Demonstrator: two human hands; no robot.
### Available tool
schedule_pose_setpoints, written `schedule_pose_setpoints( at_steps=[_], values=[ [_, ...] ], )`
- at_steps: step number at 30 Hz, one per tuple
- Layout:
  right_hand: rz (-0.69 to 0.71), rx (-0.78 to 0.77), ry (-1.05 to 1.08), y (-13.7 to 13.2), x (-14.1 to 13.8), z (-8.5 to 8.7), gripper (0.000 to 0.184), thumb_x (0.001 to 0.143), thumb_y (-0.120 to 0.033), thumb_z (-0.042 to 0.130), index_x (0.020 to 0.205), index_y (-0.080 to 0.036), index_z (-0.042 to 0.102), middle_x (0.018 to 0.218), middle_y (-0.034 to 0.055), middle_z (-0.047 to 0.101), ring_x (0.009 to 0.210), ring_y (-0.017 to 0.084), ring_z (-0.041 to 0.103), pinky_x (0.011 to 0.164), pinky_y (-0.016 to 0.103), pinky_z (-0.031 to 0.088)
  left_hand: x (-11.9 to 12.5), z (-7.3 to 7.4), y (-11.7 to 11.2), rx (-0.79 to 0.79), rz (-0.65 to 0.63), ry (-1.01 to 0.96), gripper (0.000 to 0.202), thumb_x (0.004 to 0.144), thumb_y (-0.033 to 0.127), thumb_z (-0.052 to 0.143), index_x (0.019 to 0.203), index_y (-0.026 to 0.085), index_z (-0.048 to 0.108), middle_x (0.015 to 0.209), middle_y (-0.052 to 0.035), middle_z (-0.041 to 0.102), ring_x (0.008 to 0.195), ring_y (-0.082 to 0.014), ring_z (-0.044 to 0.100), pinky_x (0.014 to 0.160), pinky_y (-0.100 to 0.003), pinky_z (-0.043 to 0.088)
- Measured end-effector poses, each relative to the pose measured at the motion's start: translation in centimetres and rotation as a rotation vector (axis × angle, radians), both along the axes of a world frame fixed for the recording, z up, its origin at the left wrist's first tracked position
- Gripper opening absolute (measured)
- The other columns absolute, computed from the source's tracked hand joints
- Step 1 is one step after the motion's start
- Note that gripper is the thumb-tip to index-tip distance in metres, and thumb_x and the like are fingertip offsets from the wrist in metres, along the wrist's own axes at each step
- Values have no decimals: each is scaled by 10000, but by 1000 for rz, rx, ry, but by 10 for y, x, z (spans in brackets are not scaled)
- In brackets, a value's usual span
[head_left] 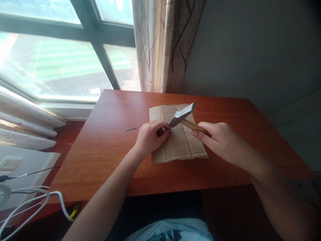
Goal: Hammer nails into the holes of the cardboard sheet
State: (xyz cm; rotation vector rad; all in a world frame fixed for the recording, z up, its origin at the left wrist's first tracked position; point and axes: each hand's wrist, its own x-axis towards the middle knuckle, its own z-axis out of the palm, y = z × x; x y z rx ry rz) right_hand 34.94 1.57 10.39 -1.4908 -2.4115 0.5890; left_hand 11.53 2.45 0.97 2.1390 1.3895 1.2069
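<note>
A flattened piece of cardboard [179,144] lies on the reddish wooden table [105,150]; its far part is covered with rows of small holes. My right hand [220,140] is closed round the wooden handle of a hammer [182,114], whose metal head hangs just over the cardboard. My left hand [149,137] rests on the cardboard's left edge with its fingers pinched together right under the hammer head; what they pinch is too small to make out. A single loose nail [130,129] lies on the table to the left of my left hand.
A window [55,57] and a patterned curtain [163,43] stand behind the table, a grey wall to the right. White cables [30,204] and a wall socket [10,163] are at the lower left, beside the table's left edge.
</note>
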Motion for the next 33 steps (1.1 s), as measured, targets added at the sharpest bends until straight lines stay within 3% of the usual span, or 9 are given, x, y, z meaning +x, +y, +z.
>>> schedule_pose_setpoints(
  at_steps=[9,15,24,29,33],
  values=[
    [-2,-43,-21,1,-1,-8,430,987,-509,442,682,-206,449,574,-34,507,532,109,457,537,282,259,0,0,0,-53,8,-35,60,804,165,662,851,202,661,660,48,636,562,-74,521,576,-196,420],
    [-15,-57,-48,1,-2,-10,439,988,-522,425,685,-205,454,585,-27,524,542,116,463,546,285,256,-1,-2,-1,-147,-19,-158,248,782,125,649,968,218,514,830,28,716,581,-74,541,583,-201,442],
    [-1,-65,-83,2,-3,-14,410,987,-507,419,725,-206,511,602,-12,564,551,128,495,549,286,261,-3,3,-1,-210,-60,-203,347,801,138,628,1091,241,467,856,30,733,588,-80,532,595,-202,457],
    [-11,28,31,2,0,-11,426,968,-502,479,663,-205,454,554,-30,494,511,112,440,517,278,250,-3,5,-5,-127,-41,-215,343,826,152,623,1146,227,528,853,20,746,565,-67,515,592,-200,465],
    [-138,164,272,7,8,-17,414,929,-491,567,654,-208,442,518,-51,388,473,92,357,478,269,236,-8,8,-5,19,68,-337,238,852,200,630,1087,196,596,878,-25,752,625,-84,596,605,-217,486]
  ],
)
